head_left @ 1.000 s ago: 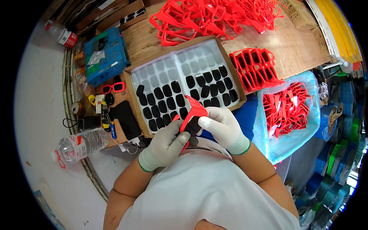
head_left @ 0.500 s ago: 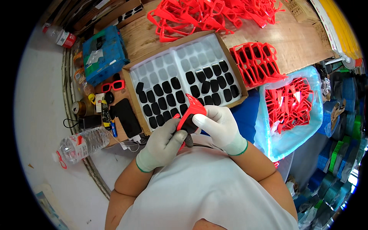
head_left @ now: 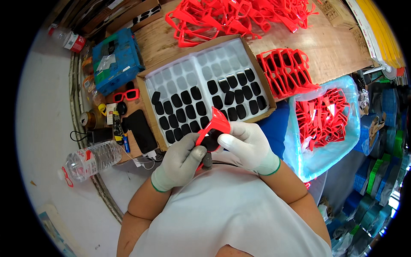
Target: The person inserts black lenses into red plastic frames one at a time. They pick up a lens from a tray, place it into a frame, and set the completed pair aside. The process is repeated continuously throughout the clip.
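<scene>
Both my hands wear white gloves with green cuffs and meet in front of my chest on one red sunglasses frame (head_left: 219, 121). My left hand (head_left: 182, 162) grips its left side, thumb pressed near the lower edge of a dark lens (head_left: 211, 140). From the other side my right hand (head_left: 249, 145) pinches the frame, its thumb lying on the lens. Fingers behind the frame are partly hidden. Just beyond my hands lies a cardboard box (head_left: 272, 112) with a moulded white tray; rows of dark lenses (head_left: 190, 110) fill its nearer pockets.
Loose red frames (head_left: 239, 19) are heaped at the back of the table. Red sunglasses (head_left: 287, 70) stand lined up right of the box. A lined bin (head_left: 354, 128) of red frames is further right. At left are a phone (head_left: 141, 130), a blue box (head_left: 117, 60) and a plastic bottle (head_left: 96, 158).
The red frame has tilted slightly and shifted a little to the right in my hands. My right hand has moved slightly down and right, its thumb still at the lens.
</scene>
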{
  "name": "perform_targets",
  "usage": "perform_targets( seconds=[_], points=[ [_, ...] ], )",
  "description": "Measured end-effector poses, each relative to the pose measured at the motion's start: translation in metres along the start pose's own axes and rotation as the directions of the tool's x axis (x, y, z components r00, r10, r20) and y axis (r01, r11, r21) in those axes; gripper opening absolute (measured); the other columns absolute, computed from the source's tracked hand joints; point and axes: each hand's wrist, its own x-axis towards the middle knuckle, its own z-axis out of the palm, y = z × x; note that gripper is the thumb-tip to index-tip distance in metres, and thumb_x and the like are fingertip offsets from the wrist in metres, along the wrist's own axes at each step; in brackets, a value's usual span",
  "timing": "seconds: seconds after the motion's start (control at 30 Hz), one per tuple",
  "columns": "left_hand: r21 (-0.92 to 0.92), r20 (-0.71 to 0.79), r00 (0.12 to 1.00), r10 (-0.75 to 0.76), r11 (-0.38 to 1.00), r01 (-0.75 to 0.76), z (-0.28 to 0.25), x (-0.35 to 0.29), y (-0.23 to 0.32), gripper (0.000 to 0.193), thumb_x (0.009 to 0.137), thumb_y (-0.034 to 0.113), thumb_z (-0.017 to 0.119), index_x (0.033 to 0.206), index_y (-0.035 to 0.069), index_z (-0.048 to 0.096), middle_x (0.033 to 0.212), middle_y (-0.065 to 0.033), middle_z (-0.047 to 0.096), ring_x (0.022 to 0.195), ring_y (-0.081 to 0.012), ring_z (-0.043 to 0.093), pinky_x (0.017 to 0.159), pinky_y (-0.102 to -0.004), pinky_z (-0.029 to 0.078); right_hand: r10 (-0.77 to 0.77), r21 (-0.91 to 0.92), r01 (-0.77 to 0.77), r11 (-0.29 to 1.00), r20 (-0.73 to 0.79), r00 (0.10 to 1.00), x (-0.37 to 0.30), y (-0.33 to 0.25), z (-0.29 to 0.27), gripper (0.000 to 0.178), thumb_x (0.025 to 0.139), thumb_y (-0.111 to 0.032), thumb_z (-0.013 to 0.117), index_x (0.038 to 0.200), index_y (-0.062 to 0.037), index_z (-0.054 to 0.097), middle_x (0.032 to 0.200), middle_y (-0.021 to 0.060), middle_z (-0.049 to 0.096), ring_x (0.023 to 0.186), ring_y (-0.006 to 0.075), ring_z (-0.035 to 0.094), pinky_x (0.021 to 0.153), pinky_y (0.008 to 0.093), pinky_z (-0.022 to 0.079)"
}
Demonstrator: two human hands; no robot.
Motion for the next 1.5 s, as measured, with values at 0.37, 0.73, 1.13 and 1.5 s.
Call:
perform_targets(
  seconds=[0.37, 0.73, 1.13, 1.5],
  points=[
    [-0.036, -0.063, 0.998, 0.01, 0.999, -0.012, 0.0, -0.003, -0.007, 0.027, 0.106, 0.019, 0.045, 0.113, -0.006, 0.054, 0.073, -0.0074, 0.062, 0.065, -0.0137, 0.061, 0.063, -0.0297, 0.052, 0.016, 0.065, -0.018, 0.998, 0.038, 0.999, 0.001, 0.005, 0.003, 0.029, 0.102, -0.017, 0.057, 0.119, 0.0058, 0.064, 0.108, 0.0088, 0.068, 0.098, 0.0116, 0.062, 0.09, 0.0301, 0.052],
    [0.068, 0.024, 0.995, 0.099, 0.993, -0.1, -0.006, -0.004, -0.01, 0.026, 0.106, 0.018, 0.046, 0.115, -0.005, 0.053, 0.076, -0.0077, 0.065, 0.067, -0.0139, 0.063, 0.065, -0.0286, 0.051, -0.015, -0.027, 0.016, 0.999, 0.039, 0.999, 0.007, 0.017, -0.003, 0.029, 0.099, -0.021, 0.062, 0.111, 0.0052, 0.066, 0.101, 0.0069, 0.068, 0.093, 0.0106, 0.06, 0.085, 0.029, 0.052],
    [0.115, -0.114, 0.985, 0.127, 0.987, -0.114, -0.003, -0.007, -0.014, 0.034, 0.107, 0.027, 0.046, 0.112, -0.005, 0.055, 0.068, -0.007, 0.063, 0.061, -0.0136, 0.062, 0.059, -0.0288, 0.051, -0.034, -0.084, 0.033, 0.996, -0.016, 0.999, 0.008, 0.013, 0.009, 0.028, 0.1, -0.019, 0.06, 0.113, 0.0052, 0.067, 0.099, 0.0056, 0.07, 0.091, 0.0095, 0.062, 0.084, 0.0278, 0.052],
    [0.339, -0.133, 0.949, 0.287, 0.913, -0.228, 0.009, -0.009, -0.014, 0.026, 0.107, 0.019, 0.046, 0.112, -0.006, 0.053, 0.062, -0.0052, 0.061, 0.054, -0.015, 0.061, 0.054, -0.0296, 0.049, -0.357, -0.537, 0.256, 0.804, -0.091, 0.93, 0.008, 0.022, 0.016, 0.017, 0.093, -0.014, 0.064, 0.087, 0.0012, 0.069, 0.074, 0.0068, 0.064, 0.067, 0.0095, 0.059, 0.061, 0.0306, 0.048]
  ],
)
